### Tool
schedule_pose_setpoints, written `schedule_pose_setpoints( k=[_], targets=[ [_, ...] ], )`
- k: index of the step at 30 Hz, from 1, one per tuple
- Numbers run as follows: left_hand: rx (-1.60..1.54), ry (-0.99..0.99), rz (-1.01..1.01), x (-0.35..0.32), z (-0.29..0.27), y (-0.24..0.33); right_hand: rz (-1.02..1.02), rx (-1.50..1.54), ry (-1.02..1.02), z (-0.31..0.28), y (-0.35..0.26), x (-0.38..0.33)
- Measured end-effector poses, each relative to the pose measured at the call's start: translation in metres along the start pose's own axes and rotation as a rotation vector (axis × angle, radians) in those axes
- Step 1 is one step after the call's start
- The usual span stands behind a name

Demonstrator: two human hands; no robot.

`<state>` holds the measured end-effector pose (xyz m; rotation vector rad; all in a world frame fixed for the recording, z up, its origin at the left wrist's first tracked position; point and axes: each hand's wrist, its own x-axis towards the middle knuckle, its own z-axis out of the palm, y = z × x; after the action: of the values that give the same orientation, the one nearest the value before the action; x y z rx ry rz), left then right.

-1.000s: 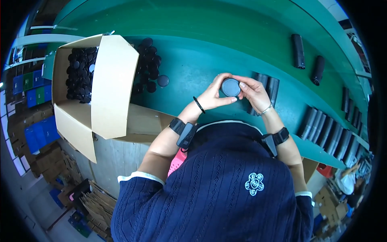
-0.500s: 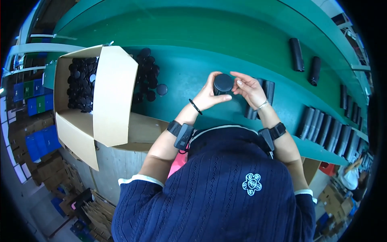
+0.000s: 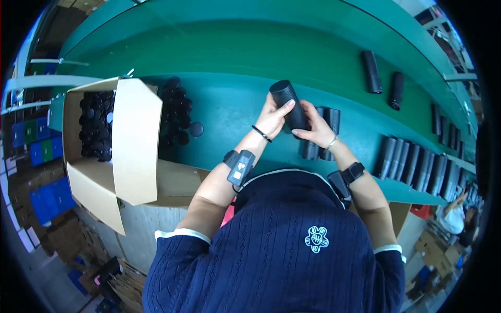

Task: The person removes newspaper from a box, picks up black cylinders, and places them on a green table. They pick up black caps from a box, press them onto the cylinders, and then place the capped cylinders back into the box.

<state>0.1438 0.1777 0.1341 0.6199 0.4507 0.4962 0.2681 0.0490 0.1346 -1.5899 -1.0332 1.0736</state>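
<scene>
My left hand [image 3: 272,117] wraps round the upper part of a black textured cylinder [image 3: 288,99], its thumb lying along the side. The cylinder tilts, with its flat dark end pointing away from me and a little left. My right hand [image 3: 319,128] grips the lower part, thumb and fingers closed round it. Just behind and below the right hand, a few similar black cylinders [image 3: 332,119] lie on the green worktop, partly covered by that hand. To the left is a loose pile of round black caps [image 3: 176,107], with a single cap [image 3: 196,129] at its edge.
An open cardboard box [image 3: 136,156] holding many black caps [image 3: 96,125] stands at the left. A row of black cylinders [image 3: 412,163] lies along the right of the green worktop [image 3: 229,115]. Two more cylinders [image 3: 371,73] rest farther back on the right.
The cylinder has gone from nearly end-on to tilted, so its long side shows. My right hand, apart from it before, now grips its lower part.
</scene>
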Motion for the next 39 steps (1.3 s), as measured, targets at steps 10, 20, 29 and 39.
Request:
schedule_pose_setpoints(
  k=[10, 20, 29, 39],
  targets=[
    [1.341, 0.009, -0.033, 0.034, 0.02, -0.088, 0.232, -0.327, 0.613, -0.13, 0.025, 0.08],
    [0.639, -0.101, 0.004, 0.004, 0.009, -0.002, 0.104, -0.135, 0.232, -0.098, 0.02, 0.063],
    [0.945, -0.156, 0.223, -0.043, -0.011, 0.004, 0.148, 0.542, 0.02, 0.002, -0.04, -0.008],
    [0.992, -0.024, 0.139, -0.043, 0.001, 0.001, -0.002, 0.339, 0.164, 0.014, -0.042, -0.012]
  ],
)
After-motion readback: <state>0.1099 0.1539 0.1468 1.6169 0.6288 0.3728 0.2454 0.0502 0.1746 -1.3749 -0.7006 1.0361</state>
